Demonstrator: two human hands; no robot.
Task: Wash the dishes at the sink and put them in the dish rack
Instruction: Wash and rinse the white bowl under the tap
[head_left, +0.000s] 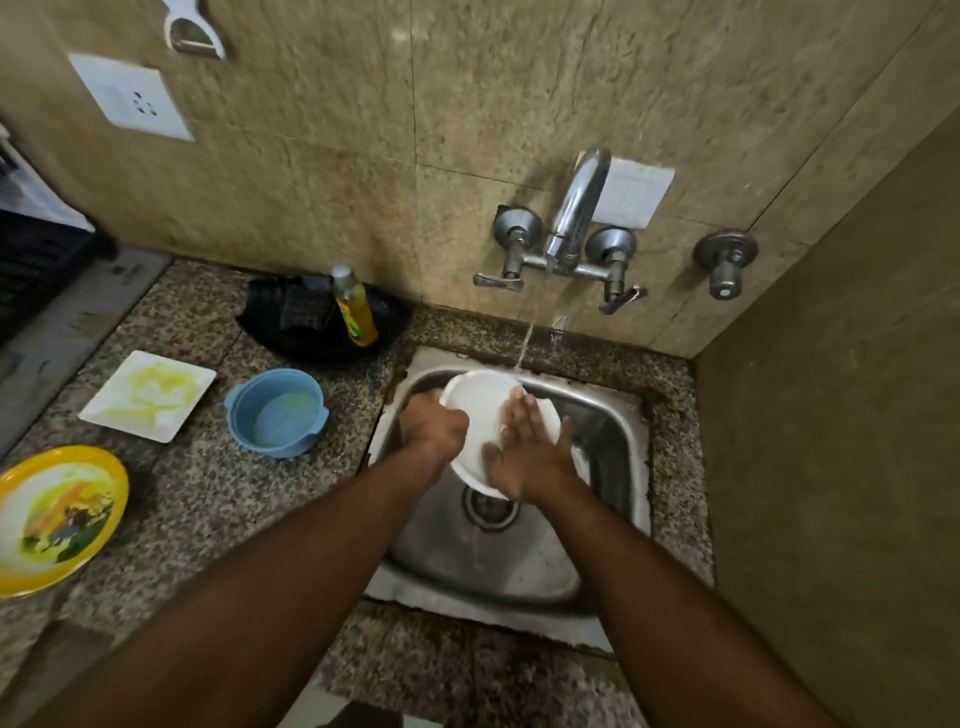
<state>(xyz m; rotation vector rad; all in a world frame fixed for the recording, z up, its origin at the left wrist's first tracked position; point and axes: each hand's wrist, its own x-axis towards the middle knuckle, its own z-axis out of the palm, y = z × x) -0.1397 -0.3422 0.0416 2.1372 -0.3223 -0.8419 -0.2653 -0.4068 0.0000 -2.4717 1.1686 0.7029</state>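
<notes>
White and round, the plate you are washing sits tilted over the square stainless-steel sink, with the thin stream of water from the chrome wall tap landing on its far rim. Your left hand grips the plate's left edge, fingers curled round it. Your right hand lies flat on the plate's face, fingers straight and spread, pressing against the surface. Below the plate you can see the sink's round drain.

On the speckled granite counter to your left wait three soiled pieces: a small blue plastic bowl with side handles just beside the sink, a square white plate smeared with yellow next to it, and a round yellow-rimmed plate with a printed picture nearer you. Behind the blue bowl, against the wall, a bottle of yellow dish liquid leans in a black holder. A dark slatted rack stands at the far left edge.
</notes>
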